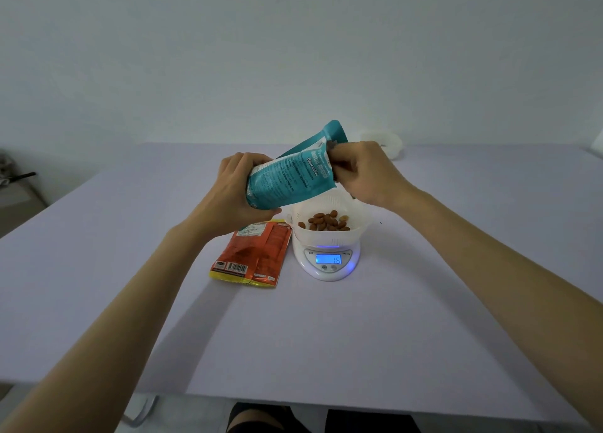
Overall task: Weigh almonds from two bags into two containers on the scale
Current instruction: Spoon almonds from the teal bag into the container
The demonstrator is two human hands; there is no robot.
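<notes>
Teal bag point(290, 178) hangs tilted just above the container point(329, 235) on the scale point(329, 266), held by both hands. The left hand point(235, 187) grips its lower end with fingers curled round it; the right hand point(365, 171) pinches its other end over the container. A thin layer of almonds point(326, 222) lies inside, and the display is lit, so the first weighing looks underway, not finished. The orange bag point(254, 253) lies flat on the table point(424, 302) beside the scale, seemingly untouched. A white thing point(388, 140) at the far edge may be the second container, not yet filled.
</notes>
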